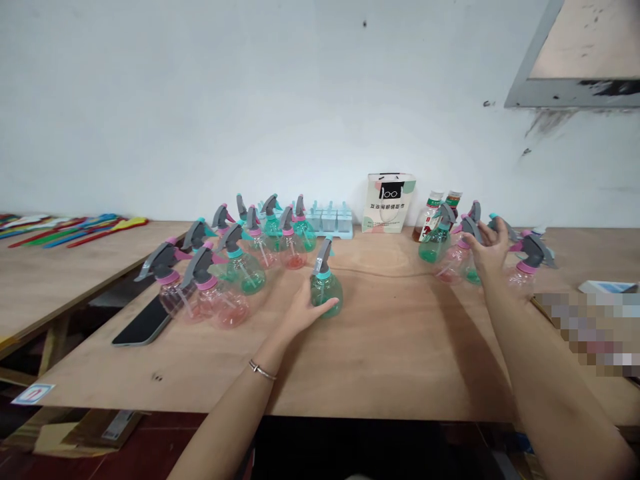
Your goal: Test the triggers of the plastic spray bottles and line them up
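My left hand is wrapped around the lower body of a green spray bottle with a grey trigger head, upright near the table's middle. On the right, my right hand has its thumb and fingers bent around the neck of another green spray bottle, largely hidden behind the hand. Close by on its left are a pink spray bottle and a green spray bottle. Just to its right stands a pink spray bottle.
Several pink and green spray bottles cluster on the left, beside a phone. Along the wall stand a blue ice-pop mould, a paper bag and two drink bottles. Colourful flat strips lie on the left table.
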`<state>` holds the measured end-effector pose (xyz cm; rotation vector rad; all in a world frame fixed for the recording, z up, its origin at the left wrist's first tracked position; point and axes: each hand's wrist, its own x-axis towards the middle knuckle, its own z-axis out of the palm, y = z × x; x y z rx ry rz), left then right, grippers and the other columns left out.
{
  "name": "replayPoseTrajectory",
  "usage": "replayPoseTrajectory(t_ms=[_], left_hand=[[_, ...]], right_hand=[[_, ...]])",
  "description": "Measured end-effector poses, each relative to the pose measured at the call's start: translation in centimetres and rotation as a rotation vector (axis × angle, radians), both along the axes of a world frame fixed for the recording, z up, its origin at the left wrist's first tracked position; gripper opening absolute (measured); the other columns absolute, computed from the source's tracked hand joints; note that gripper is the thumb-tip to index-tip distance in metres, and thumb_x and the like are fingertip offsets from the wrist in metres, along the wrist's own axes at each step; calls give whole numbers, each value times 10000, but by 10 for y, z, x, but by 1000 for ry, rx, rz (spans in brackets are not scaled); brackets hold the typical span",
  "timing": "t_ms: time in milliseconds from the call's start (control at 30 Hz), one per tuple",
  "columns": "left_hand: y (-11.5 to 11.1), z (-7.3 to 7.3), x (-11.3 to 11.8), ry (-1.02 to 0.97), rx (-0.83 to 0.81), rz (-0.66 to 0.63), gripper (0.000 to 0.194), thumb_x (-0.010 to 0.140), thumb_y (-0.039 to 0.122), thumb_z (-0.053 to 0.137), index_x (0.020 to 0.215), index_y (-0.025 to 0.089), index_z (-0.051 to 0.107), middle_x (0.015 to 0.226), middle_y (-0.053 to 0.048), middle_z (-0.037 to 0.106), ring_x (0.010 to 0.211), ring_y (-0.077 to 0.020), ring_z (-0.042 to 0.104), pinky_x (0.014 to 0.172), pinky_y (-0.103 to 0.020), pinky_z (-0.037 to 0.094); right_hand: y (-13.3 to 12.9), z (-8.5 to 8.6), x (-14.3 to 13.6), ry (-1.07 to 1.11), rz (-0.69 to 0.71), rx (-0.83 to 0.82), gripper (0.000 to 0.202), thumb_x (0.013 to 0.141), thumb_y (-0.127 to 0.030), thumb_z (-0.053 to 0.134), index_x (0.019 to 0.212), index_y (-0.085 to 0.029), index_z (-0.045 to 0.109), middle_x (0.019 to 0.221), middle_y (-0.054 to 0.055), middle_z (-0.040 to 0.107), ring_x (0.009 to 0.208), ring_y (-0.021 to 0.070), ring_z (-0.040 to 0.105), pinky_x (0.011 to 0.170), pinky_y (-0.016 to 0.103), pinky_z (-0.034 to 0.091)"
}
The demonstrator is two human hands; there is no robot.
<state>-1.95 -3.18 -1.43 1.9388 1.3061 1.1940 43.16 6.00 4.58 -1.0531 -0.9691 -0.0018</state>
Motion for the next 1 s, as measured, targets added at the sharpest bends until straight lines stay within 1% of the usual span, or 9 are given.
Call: replayPoseTrajectory(t_ms=[100, 167, 267, 400, 500, 633, 700, 833, 1000], left_hand=[[1, -1, 3, 6, -12, 15, 800, 748, 501, 757, 1393, 193, 397, 1297, -149, 622, 1298, -345, 555, 1118, -538, 410], [0, -2, 9, 2, -17, 42, 763, 771, 514, 726, 1377, 179, 405, 1332, -166, 601, 1308, -354, 544, 1118, -547, 400], [-6, -3, 21, 3, -17, 85, 641, 882, 493, 588, 1395, 166, 386, 1385, -179, 565, 1330, -337, 525, 1129, -542, 376], [-22, -7, 41, 65, 27, 73, 571, 937, 407, 478, 1442, 171, 351, 1438, -188, 521, 1350, -332, 501, 1115, -534, 383], [-35, -10, 55, 158, 41, 90, 644, 897, 454, 553, 1443, 170, 364, 1411, -204, 537, 1343, -378, 494, 1096, -575, 378], [-38, -3, 56, 147, 34, 48, 622, 876, 534, 594, 1369, 189, 437, 1370, -185, 565, 1305, -368, 521, 1091, -567, 383], [-23, 7, 43, 38, 91, 84, 568, 889, 528, 587, 1327, 192, 453, 1374, -168, 550, 1309, -327, 517, 1111, -522, 382], [39, 32, -2, -190, 325, 402, 625, 821, 440, 689, 1325, 180, 427, 1391, -153, 486, 1363, -296, 448, 1174, -468, 322], [120, 44, -38, -209, 198, 583, 833, 733, 281, 763, 1418, 114, 318, 1493, -234, 400, 1441, -346, 367, 1202, -480, 288]], right_hand=[[-25, 1, -17, -142, -92, 417, 703, 668, -573, 712, 1209, -195, 472, 1219, 244, 619, 1206, 327, 617, 1016, 505, 438], [-45, 3, -50, -233, -110, 492, 553, 762, -612, 610, 1133, -211, 525, 1151, 201, 623, 1110, 310, 647, 964, 501, 483], [-70, 2, -121, -463, 278, 76, 312, 843, -459, 625, 1072, -248, 603, 1087, 120, 662, 1080, 278, 648, 1027, 494, 465], [-80, -11, -211, -406, 753, -300, 664, 739, -460, 767, 1324, -302, 496, 1431, 101, 524, 1357, 304, 490, 1153, 535, 368], [-74, -20, -247, -295, 880, -352, 760, 702, -478, 791, 1359, -309, 448, 1484, 105, 469, 1403, 291, 440, 1171, 507, 359], [-64, -20, -259, -195, 917, -340, 508, 772, -450, 711, 1225, -290, 548, 1306, 79, 617, 1293, 254, 551, 1140, 456, 404], [-60, -17, -255, -161, 904, -352, 458, 785, -426, 678, 1207, -278, 577, 1293, 73, 642, 1262, 254, 579, 1131, 464, 410], [-53, -12, -244, -151, 882, -433, 445, 789, -373, 643, 1215, -244, 624, 1284, 87, 685, 1222, 281, 622, 1093, 498, 437], [-47, -8, -241, -146, 942, -416, 292, 753, -325, 656, 1030, -263, 720, 1130, 32, 758, 1189, 263, 650, 1103, 481, 440]])
